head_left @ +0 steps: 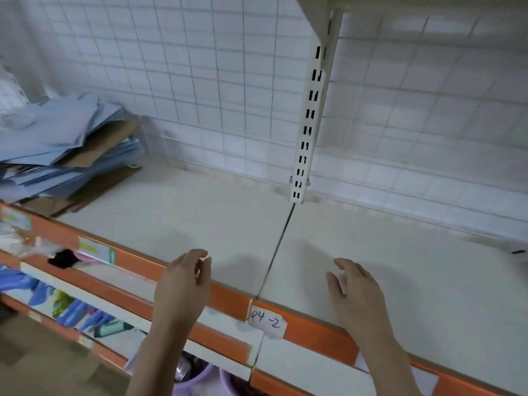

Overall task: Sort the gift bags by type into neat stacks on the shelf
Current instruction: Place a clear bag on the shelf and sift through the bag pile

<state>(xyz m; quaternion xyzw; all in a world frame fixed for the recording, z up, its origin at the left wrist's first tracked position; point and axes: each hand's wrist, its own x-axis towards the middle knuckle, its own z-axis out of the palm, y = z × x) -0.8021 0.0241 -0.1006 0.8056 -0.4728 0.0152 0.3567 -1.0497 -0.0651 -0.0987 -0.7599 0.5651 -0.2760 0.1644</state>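
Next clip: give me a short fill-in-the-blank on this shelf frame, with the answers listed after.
1. The mixed pile of gift bags lies at the far ____ end of the shelf.
2. The handwritten label on the orange shelf edge reads ____.
3. The left hand and the right hand both hold ____.
4. The bags are blue and ____.

Missing words: left; 04-2; nothing; brown

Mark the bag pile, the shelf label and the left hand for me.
bag pile point(61, 144), head view, on a blue bag near the top.
shelf label point(266, 322), head view, on the handwritten "04-2".
left hand point(183, 284), head view, on its back.
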